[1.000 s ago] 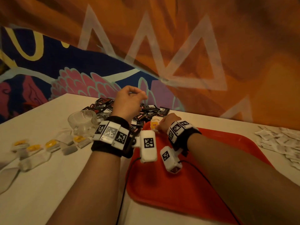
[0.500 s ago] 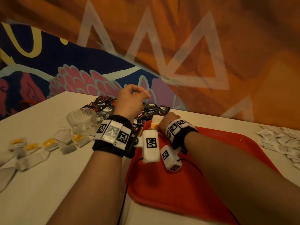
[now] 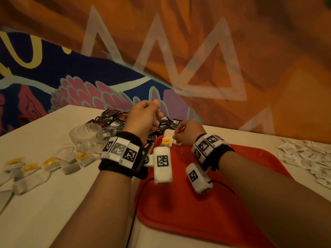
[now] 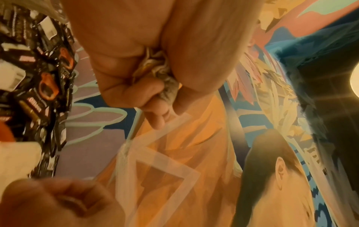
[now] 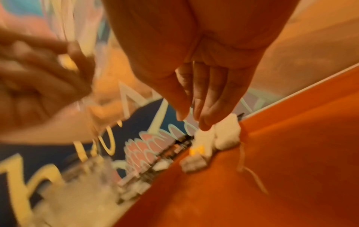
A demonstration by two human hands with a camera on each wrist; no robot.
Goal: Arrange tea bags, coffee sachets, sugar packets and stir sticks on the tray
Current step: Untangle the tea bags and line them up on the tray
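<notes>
Tea bags (image 3: 168, 139) with a yellow tag lying at the far left corner of the red tray (image 3: 206, 212), their thread trailing onto the tray floor. Right hand (image 3: 186, 134) just over them, fingers (image 5: 205, 98) straight and close together, tips touching or nearly touching the white bags; whether thumb and finger pinch the thread cannot be told. Left hand (image 3: 143, 119) raised above the dark coffee sachets (image 3: 111, 119), curled tight round a crumpled wad (image 4: 155, 72) of paper and thread, gripping it in the fist. Sachets heaped on the white table (image 3: 53, 203) behind the tray, touching its far edge. More tea bags with yellow tags (image 3: 50, 163) strewn on the table to the left, well apart from the tray. Glass cup (image 3: 86, 136) standing upright between those bags and the sachets. White sugar packets (image 3: 308, 158) piled on the table to the right of the tray, just beside its rim. Marker bands and small white boxes strapped on both wrists.
</notes>
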